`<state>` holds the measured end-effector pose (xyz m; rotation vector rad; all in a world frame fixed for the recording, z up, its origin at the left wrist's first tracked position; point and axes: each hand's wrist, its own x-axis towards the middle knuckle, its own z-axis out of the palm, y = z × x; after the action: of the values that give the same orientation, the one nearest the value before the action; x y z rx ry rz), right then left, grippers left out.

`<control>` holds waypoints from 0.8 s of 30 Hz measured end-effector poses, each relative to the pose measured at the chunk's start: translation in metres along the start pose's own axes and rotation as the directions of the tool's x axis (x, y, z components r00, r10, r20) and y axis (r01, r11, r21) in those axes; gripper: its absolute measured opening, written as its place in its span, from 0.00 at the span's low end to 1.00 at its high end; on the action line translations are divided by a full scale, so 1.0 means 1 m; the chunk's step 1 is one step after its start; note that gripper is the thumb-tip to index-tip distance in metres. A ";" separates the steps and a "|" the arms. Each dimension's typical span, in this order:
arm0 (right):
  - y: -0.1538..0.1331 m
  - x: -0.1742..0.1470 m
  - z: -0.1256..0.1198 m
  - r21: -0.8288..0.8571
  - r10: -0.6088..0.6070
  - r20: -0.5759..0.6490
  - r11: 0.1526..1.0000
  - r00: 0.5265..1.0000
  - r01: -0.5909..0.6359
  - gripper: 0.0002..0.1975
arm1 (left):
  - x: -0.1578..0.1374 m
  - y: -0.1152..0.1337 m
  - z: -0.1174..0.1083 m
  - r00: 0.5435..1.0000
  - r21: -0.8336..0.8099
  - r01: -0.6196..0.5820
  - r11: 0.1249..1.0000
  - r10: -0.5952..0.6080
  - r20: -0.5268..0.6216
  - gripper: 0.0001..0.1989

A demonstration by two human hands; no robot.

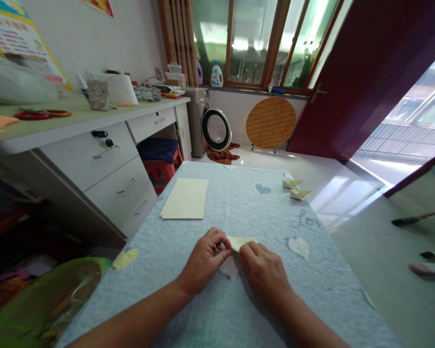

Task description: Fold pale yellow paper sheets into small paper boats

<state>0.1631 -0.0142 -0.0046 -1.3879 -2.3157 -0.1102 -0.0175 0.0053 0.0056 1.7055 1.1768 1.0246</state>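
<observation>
A small folded piece of pale yellow paper (242, 241) is held between my two hands above the cloth-covered table. My left hand (208, 256) pinches its left corner with thumb and forefinger. On the right side, my right hand (263, 266) grips the paper with its fingers bent over the edge; the thumb is mostly hidden. Beyond my left hand lies a stack of pale yellow paper sheets (185, 198). Two folded paper boats (300, 194) sit one behind the other near the table's right edge.
The table wears a light blue quilted cloth (232, 193). To the left stands a white desk (105, 154) with scissors (39, 114) on top, and a green bin (68, 290) lower down. A washing machine (197, 116) with its door open is at the back.
</observation>
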 end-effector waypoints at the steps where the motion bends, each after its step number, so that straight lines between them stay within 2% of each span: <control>1: 0.000 0.000 0.000 -0.002 0.000 -0.004 1.000 1.000 0.000 0.10 | 0.001 0.000 0.000 1.000 -0.006 0.000 1.000 0.000 0.002 0.04; 12: 0.000 -0.001 -0.001 0.011 -0.031 0.009 0.999 0.999 0.031 0.08 | 0.001 -0.001 -0.002 0.999 -0.029 -0.034 0.999 0.034 0.026 0.05; 15: 0.000 -0.001 0.000 0.019 -0.038 0.007 0.999 0.999 0.038 0.07 | 0.000 -0.002 -0.002 0.999 0.014 -0.051 0.999 0.051 -0.001 0.09; 17: 0.000 0.000 0.000 0.025 -0.046 0.010 0.999 0.999 0.046 0.06 | 0.000 -0.002 -0.002 0.996 0.038 -0.087 0.995 0.086 0.023 0.13; 20: 0.000 0.000 0.001 0.025 -0.059 0.004 0.998 0.998 0.059 0.06 | -0.001 -0.003 -0.002 0.986 0.090 -0.154 0.984 0.148 0.074 0.11; 24: 0.000 -0.001 0.000 0.009 -0.060 -0.009 0.998 0.998 0.060 0.08 | 0.000 -0.006 -0.002 0.976 0.197 -0.215 0.956 0.207 0.064 0.10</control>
<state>0.1633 -0.0148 -0.0052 -1.3115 -2.3484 -0.1238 -0.0217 0.0068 0.0005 2.0397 1.1202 1.0164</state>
